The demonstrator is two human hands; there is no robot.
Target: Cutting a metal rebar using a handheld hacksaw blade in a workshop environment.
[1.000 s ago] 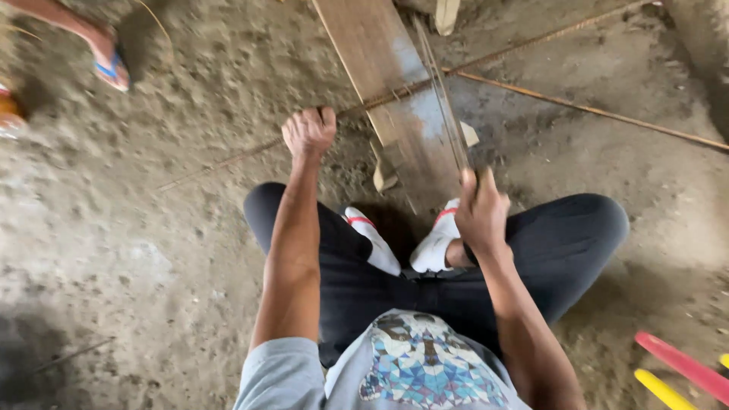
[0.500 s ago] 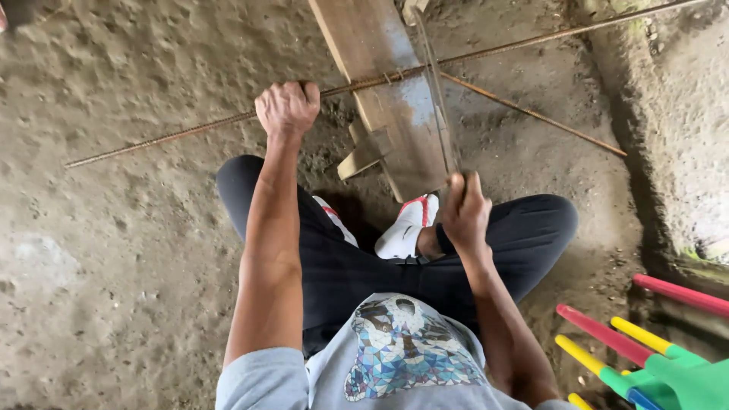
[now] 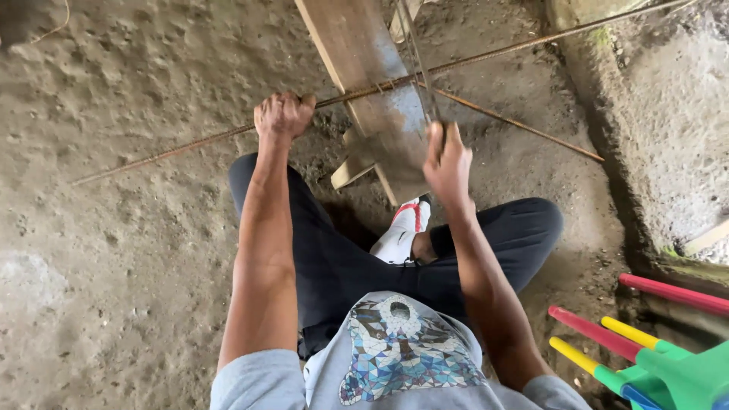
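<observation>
head view: since a second ago the left hand has clamped the long rebar over the plank, right hand now fisted on the thin rods.

Open dirt floor left of left hand: free passage. Ahead blocked by plank with rebar crossing it. Right side hemmed: concrete ledge, coloured plastic legs.

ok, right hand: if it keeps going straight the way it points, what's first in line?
Probably the wooden plank: the right hand points up-frame along it, gripping a thin tool. Depth is unclear.
</observation>
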